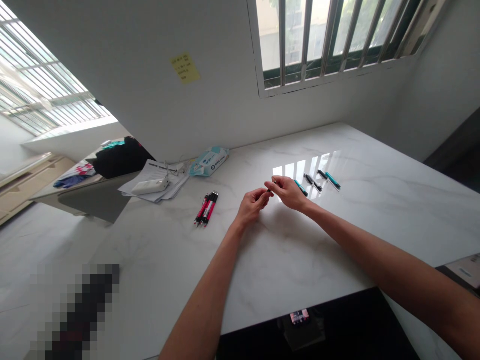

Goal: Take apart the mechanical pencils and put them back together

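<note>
My left hand [252, 206] and my right hand [289, 193] meet above the white marbled table, fingers closed in a pinch. Between them is a small dark pen part [269, 190], mostly hidden by the fingers. Just beyond my right hand lies a teal pen piece [301, 188]. Further right are black and clear pen pieces [313, 182] and another teal barrel [332, 180] with a dark piece beside it. To the left of my left hand, several red and black pens [206, 209] lie side by side in a bunch.
A pack of wipes [210, 161] rests against the wall, near papers [157, 172] with a white device [150, 186] on them. At the front edge is a glossy black panel [318, 330]. The marbled table [375, 200] extends to the right under a barred window [330, 40].
</note>
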{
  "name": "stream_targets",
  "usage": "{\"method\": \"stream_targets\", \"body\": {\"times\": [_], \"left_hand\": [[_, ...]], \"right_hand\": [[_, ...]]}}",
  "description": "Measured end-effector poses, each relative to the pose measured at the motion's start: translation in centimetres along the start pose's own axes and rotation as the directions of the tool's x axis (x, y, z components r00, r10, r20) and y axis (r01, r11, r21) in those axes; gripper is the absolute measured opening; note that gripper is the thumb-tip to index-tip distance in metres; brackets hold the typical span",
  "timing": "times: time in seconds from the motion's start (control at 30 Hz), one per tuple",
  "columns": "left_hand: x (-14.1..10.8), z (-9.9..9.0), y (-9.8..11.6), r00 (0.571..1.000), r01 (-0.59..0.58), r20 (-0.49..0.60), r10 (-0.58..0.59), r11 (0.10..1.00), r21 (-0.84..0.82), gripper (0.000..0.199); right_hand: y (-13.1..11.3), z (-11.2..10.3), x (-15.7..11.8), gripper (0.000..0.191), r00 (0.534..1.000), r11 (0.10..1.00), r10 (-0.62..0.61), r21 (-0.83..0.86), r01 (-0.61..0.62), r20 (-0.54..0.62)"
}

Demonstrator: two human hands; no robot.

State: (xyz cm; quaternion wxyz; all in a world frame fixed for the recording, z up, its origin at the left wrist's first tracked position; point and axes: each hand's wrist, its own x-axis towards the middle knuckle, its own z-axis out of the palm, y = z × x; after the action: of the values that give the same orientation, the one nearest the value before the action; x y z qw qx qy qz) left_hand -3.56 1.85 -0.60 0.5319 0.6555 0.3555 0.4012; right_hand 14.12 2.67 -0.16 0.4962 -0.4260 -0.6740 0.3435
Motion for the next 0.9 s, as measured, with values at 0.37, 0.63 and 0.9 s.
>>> {"method": "stream_targets", "body": {"times": [0.37, 0.63, 0.9], "left_hand": [[-0.02, 0.14, 0.43, 0.999, 0.044, 0.019, -0.043, 0.997, -0.056, 0.046], [0.04, -0.01, -0.19, 1.0, 0.023, -0.013, -0.023, 0.999, -0.027, 0.048], [-0.07, 0.26, 0.16, 0.998, 0.059, 0.017, -0.058, 0.996, -0.069, 0.05]], "right_hand": [[-0.5, -0.15, -0.13, 0.051, 1.0, 1.0, -0.008, 0.006, 0.008, 0.011], [-0.41, -0.46, -0.19, 0.058, 0.999, 0.996, 0.044, -0.071, -0.044, 0.002], [-0.97, -0.18, -0.35, 0.049, 0.998, 0.996, 0.052, -0.079, -0.048, 0.047]]}}
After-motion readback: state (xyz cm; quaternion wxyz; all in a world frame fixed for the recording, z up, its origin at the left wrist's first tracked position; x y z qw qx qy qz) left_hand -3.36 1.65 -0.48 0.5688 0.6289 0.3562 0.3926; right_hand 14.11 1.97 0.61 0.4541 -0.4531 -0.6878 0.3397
